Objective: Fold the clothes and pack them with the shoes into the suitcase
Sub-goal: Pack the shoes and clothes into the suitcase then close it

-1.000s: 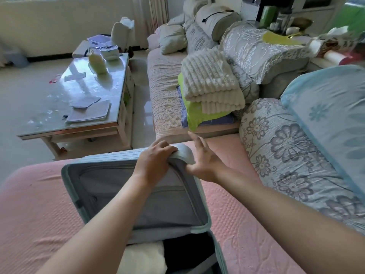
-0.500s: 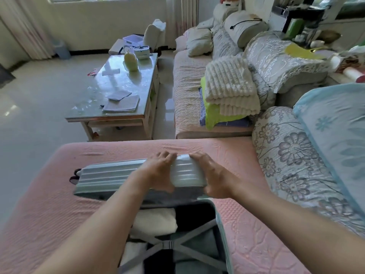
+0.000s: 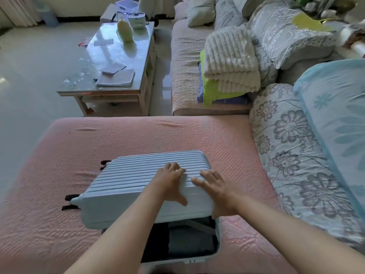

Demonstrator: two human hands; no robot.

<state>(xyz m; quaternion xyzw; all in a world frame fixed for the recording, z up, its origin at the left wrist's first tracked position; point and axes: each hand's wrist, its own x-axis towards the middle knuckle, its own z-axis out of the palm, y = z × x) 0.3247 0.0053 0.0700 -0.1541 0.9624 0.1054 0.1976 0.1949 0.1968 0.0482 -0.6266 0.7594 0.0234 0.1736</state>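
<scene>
Pale-blue suitcase lid (image 3: 128, 186) stands ajar, left hand (image 3: 171, 181) and right hand (image 3: 216, 191) pressed flat on it.

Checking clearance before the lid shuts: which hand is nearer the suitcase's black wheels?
Left. The left hand presses the suitcase lid, closer to the wheels; the right hand rests beyond it, at the lid's opposite end.

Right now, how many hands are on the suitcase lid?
2. The left hand lies flat on the ribbed top of the suitcase lid; the right hand rests with spread fingers on its near right corner. Both are in full view, none hidden.
</scene>
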